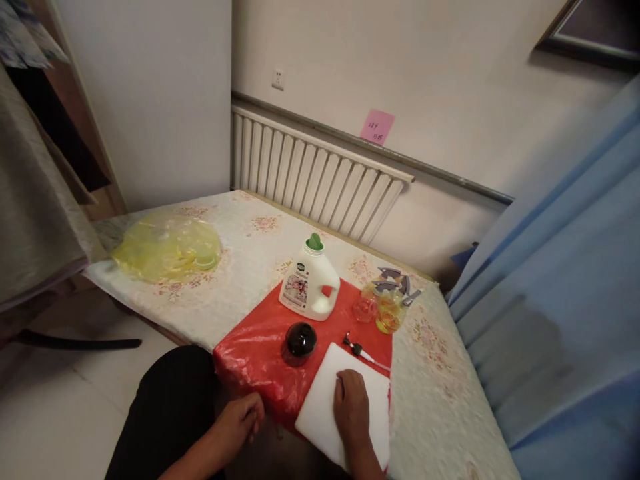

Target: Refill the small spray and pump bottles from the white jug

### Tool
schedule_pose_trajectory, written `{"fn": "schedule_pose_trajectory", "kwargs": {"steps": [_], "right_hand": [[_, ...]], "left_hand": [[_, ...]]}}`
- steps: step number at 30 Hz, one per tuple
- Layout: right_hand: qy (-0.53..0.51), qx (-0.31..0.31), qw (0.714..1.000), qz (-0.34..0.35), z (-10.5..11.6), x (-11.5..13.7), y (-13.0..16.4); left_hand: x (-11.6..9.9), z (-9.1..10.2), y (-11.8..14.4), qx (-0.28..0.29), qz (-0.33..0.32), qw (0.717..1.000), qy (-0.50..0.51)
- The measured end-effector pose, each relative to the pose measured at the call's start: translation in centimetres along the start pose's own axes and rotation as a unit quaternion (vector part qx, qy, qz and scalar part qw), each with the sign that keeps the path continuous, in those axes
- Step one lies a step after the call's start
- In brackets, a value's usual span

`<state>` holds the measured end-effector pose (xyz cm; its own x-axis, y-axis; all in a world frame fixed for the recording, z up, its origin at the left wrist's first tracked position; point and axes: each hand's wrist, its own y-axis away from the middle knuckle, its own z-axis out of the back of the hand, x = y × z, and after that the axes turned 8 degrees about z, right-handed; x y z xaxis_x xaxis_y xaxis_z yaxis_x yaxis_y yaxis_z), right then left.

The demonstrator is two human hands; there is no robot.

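The right hand [353, 403] lies flat, palm down and fingers spread slightly, on a white board [327, 407] at the near edge of the table [235, 293]; it grips nothing, only presses on the board's top. The board rests partly on a red plastic sheet [260, 347] and sits skewed, its long axis running from the near left corner toward the far right. The left hand [243, 417] hangs just off the table's near edge, fingers loosely curled, holding nothing, close to the red sheet's drooping corner. Just beyond the board lies a small pen-like tool [363, 352], its dark end pointing far left and its thin tip pointing right. A dark round lid [301, 340] sits left of it. Farther back stands a white detergent jug [310, 283] with a green cap, upright, and to its right two clear spray bottles [387, 303]. A yellow plastic bag [167, 247] lies at the table's far left
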<state>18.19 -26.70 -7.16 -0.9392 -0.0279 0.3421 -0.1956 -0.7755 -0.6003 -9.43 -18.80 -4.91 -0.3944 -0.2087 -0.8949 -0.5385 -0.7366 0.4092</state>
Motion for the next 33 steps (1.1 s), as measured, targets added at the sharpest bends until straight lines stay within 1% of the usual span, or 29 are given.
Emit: {"fn": "schedule_pose_trajectory", "kwargs": {"steps": [11,33], "right_hand": [[0.002,-0.004,1.0,0.004,0.25,0.25,-0.11],[0.008,-0.01,1.0,0.006,-0.04,0.0,0.11]], "left_hand": [[-0.39,0.07,0.08,0.0,0.009,1.0,-0.002],[-0.57,0.22,0.22,0.003,0.014,1.0,-0.001]]}}
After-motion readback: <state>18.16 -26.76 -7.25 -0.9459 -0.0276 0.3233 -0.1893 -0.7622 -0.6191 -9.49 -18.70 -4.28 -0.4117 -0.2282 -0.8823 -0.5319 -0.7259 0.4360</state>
